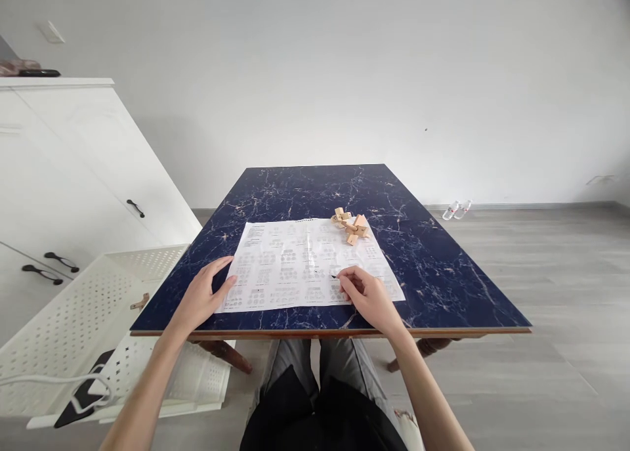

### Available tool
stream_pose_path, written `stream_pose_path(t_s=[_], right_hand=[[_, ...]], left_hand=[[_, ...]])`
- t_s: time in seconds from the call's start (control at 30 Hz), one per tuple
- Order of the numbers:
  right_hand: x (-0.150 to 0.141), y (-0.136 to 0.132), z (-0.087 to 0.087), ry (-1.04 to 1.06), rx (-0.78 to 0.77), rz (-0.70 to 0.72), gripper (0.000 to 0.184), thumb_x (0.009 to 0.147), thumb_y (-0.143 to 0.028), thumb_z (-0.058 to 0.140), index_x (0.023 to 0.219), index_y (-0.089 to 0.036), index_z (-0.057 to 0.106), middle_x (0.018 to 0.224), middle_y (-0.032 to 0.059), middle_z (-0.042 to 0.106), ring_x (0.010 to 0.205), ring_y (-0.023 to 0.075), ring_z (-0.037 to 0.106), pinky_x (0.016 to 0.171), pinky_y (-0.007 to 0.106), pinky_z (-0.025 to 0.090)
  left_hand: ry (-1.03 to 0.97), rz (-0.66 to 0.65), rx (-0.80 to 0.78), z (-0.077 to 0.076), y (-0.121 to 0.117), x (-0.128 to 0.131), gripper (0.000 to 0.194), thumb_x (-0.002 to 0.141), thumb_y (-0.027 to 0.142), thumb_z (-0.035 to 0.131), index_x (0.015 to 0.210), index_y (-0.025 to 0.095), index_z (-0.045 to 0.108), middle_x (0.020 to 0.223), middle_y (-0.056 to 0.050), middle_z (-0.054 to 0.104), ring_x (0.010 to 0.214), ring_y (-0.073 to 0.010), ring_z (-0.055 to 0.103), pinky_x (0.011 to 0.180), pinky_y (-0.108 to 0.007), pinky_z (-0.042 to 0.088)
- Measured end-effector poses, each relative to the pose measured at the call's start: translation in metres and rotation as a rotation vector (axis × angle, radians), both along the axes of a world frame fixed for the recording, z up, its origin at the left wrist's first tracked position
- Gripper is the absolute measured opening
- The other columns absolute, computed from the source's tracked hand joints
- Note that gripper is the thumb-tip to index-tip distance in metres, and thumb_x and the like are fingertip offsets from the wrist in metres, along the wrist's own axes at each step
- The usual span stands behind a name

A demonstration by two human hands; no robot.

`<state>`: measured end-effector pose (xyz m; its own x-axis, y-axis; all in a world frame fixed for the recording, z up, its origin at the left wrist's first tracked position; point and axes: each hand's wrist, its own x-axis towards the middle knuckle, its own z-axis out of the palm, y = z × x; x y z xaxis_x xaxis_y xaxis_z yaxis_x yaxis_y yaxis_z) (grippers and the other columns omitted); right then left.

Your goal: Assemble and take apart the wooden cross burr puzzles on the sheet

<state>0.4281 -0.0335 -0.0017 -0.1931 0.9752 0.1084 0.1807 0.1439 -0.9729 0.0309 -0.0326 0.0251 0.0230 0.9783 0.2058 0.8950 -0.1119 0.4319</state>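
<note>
A large printed sheet [275,257], covered in rows of small diagrams and text, lies on the dark blue marbled table [315,188]. At the sheet's left edge rests my left hand [203,295], open, with thumb and fingers apart and nothing held. Over the lower right part of the sheet, my right hand [365,296] is closed in a pinch. A small dark tip [334,277] shows at its fingertips; what it belongs to is too small to make out. Interlocked wooden puzzle pieces [360,230] sit on the sheet's upper right corner, beyond my right hand.
To the left are a white cabinet [83,149] with black handles and white perforated baskets [152,260] below table height. One holds a small wooden piece [140,301]. A white cable [44,379] runs there. Two clear bottles [457,209] are by the wall at right.
</note>
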Motion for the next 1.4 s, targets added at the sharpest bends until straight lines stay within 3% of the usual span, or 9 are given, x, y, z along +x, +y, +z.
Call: stream_pose_path(t_s=[0.23, 0.7, 0.9, 1.1, 1.4], right_hand=[[0.000, 0.003, -0.010, 0.013, 0.011, -0.030, 0.056, 0.096, -0.078, 0.059, 0.101, -0.022, 0.066, 0.080, 0.0049, 0.069, 0.069, 0.0218, 0.063, 0.064, 0.036, 0.051], [-0.003, 0.003, -0.012, 0.023, 0.041, -0.055, 0.065, 0.086, -0.085, 0.065, 0.098, -0.021, 0.067, 0.077, 0.0039, 0.068, 0.065, 0.0189, 0.062, 0.061, 0.033, 0.052], [-0.005, 0.004, -0.013, 0.018, 0.062, -0.057, 0.065, 0.085, -0.085, 0.067, 0.097, -0.021, 0.067, 0.076, 0.0035, 0.067, 0.063, 0.0187, 0.061, 0.058, 0.032, 0.051], [-0.004, 0.003, -0.015, 0.004, 0.061, -0.053, 0.060, 0.088, -0.080, 0.068, 0.097, -0.021, 0.069, 0.077, 0.0036, 0.068, 0.064, 0.0181, 0.061, 0.060, 0.032, 0.052], [-0.002, 0.005, -0.018, 0.007, 0.054, -0.069, 0.060, 0.087, -0.080, 0.070, 0.098, -0.021, 0.069, 0.078, 0.0033, 0.068, 0.064, 0.0177, 0.060, 0.059, 0.031, 0.052]], left_hand=[[0.014, -0.035, 0.058, -0.008, 0.002, -0.007, 0.064, 0.105, 0.061, 0.047, 0.153, 0.019, 0.054, 0.158, -0.013, 0.061, 0.146, -0.0352, 0.057, 0.124, -0.051, 0.044], [-0.098, -0.099, 0.060, -0.010, -0.004, -0.010, 0.064, 0.102, 0.061, 0.052, 0.154, 0.023, 0.054, 0.160, -0.012, 0.059, 0.148, -0.0377, 0.055, 0.124, -0.054, 0.043], [-0.267, -0.152, 0.040, 0.002, -0.013, -0.013, 0.069, 0.102, 0.067, 0.052, 0.157, 0.027, 0.051, 0.162, -0.012, 0.058, 0.148, -0.0355, 0.057, 0.110, -0.046, 0.058], [-0.521, -0.155, -0.050, 0.002, -0.016, -0.014, 0.074, 0.095, 0.071, 0.064, 0.155, 0.029, 0.055, 0.168, -0.011, 0.051, 0.151, -0.0374, 0.052, 0.107, -0.045, 0.061], [-0.444, -0.126, -0.062, 0.001, -0.015, -0.013, 0.073, 0.096, 0.074, 0.058, 0.154, 0.029, 0.058, 0.167, -0.011, 0.053, 0.145, -0.0370, 0.059, 0.098, -0.040, 0.064]])
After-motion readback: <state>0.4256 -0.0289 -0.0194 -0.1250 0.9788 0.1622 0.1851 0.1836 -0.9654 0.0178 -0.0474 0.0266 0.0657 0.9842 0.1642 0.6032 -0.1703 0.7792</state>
